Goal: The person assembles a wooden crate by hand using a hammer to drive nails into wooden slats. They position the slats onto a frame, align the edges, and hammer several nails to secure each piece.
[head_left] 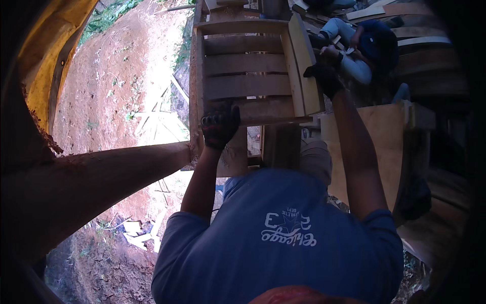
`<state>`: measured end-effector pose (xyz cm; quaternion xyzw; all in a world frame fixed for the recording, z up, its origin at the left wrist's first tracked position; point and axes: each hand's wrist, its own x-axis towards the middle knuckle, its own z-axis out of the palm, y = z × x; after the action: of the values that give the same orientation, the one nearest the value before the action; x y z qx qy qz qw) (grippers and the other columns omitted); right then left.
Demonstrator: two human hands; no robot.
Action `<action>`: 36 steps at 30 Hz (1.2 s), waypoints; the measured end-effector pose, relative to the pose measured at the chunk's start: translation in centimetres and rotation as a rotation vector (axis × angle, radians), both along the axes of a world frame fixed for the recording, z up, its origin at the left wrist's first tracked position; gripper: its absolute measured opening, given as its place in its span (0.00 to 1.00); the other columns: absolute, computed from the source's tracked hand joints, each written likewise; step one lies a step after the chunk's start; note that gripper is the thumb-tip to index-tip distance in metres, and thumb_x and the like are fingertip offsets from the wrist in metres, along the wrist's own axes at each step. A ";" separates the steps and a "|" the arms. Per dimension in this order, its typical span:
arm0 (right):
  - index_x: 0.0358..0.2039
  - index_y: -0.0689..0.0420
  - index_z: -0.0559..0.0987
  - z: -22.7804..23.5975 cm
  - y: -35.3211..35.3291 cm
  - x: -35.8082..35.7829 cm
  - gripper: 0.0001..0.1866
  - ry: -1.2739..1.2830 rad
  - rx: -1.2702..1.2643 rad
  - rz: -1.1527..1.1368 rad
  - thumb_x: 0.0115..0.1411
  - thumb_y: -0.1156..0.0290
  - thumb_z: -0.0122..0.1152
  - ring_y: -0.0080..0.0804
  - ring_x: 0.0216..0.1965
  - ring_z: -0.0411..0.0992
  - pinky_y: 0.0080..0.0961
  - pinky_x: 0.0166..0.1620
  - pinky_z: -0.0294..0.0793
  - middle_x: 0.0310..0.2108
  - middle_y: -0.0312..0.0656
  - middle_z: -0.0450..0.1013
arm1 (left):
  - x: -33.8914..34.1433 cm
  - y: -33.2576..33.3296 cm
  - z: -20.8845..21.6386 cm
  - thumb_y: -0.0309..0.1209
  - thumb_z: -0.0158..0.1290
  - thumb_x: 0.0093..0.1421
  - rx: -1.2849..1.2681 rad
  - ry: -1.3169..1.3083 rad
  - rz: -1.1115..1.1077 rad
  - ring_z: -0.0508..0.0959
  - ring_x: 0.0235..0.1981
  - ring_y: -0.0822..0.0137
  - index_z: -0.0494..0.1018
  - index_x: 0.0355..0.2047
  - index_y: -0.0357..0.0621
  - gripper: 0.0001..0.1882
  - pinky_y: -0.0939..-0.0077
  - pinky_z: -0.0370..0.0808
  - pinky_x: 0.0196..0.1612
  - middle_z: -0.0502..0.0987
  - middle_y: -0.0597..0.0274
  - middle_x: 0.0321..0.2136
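In front of me is a slatted wooden crate (246, 85) with its board sides and gapped slats toward me. My left hand (220, 124), in a black glove with grey knuckle pads, is closed at the crate's near left corner. Its fingertips are partly hidden. My right hand (325, 80), also black-gloved, is closed over the outer edge of the crate's light right side board (307, 66). No tool shows in either hand. The crate rests on a wooden bench (230, 161).
A thick wooden beam (121, 175) runs in from the left. To the right stands a plywood panel (364, 147). Another person (372, 48) sits at the far right near stacked boards (420, 55). Reddish earth (101, 101) slopes beyond the bench's left side.
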<state>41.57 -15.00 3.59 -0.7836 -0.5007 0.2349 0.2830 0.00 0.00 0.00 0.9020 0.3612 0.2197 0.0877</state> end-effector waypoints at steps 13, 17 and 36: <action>0.37 0.44 0.84 -1.1 -0.7 -0.9 0.11 -0.416 0.127 0.176 0.63 0.75 0.55 0.43 0.48 0.78 0.41 0.66 0.71 0.40 0.38 0.80 | 0.3 0.0 0.8 0.48 0.56 0.68 -0.041 0.002 -0.028 0.85 0.26 0.49 0.84 0.45 0.54 0.16 0.51 0.81 0.34 0.85 0.53 0.23; 0.38 0.43 0.84 -0.5 -0.3 -1.3 0.12 -0.449 0.159 0.217 0.62 0.75 0.55 0.44 0.47 0.78 0.42 0.66 0.71 0.39 0.39 0.80 | 0.3 0.1 0.6 0.48 0.57 0.67 -0.039 0.015 -0.020 0.85 0.26 0.49 0.84 0.44 0.54 0.16 0.51 0.81 0.35 0.85 0.54 0.24; 0.51 0.64 0.82 -1.2 0.8 -3.4 0.25 -0.284 -0.030 -0.334 0.60 0.58 0.71 0.43 0.43 0.80 0.39 0.49 0.77 0.41 0.50 0.82 | 0.4 0.0 0.9 0.46 0.58 0.67 -0.027 -0.044 -0.025 0.85 0.28 0.52 0.84 0.42 0.52 0.14 0.54 0.81 0.35 0.85 0.56 0.30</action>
<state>38.14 -14.22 2.38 -0.8849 -0.3953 0.0798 0.2329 0.38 0.02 0.88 0.9002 0.3507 0.2333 0.1107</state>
